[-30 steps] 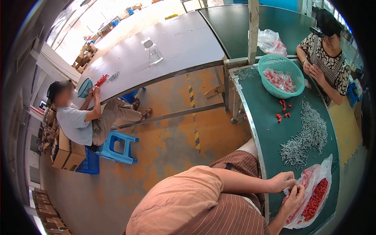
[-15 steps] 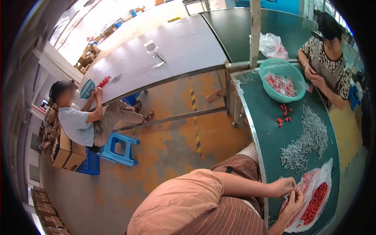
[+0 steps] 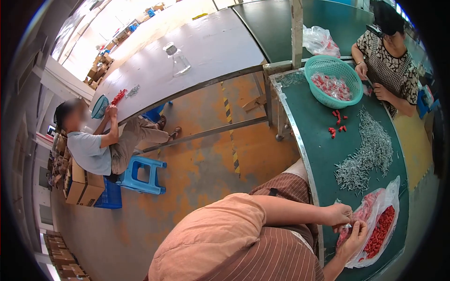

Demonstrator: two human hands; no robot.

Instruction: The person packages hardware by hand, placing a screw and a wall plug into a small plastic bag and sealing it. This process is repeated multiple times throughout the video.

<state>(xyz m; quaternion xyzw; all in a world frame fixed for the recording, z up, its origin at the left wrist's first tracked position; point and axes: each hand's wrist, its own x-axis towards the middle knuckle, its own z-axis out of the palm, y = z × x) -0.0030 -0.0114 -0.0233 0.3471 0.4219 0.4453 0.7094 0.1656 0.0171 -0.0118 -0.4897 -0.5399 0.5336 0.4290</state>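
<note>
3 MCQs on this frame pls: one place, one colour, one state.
1. Where does the pile of metal pins lie?
A. between basket and bag
B. inside the basket
C. on the floor
2. What colour is the basket?
A. red
B. teal
C. white
3. How is the plastic bag of red parts?
A. tied shut
B. open
C. hanging

Answers: 1 A, the pins lie on the green table between the two. 2 B, its mesh rim is teal. 3 B, its mouth gapes beside the left hand and right hand.

Whatever the hands [image 3: 346, 224] pinched between them was too small to tell; the bag [image 3: 380, 225] lay partly hidden behind them.
</note>
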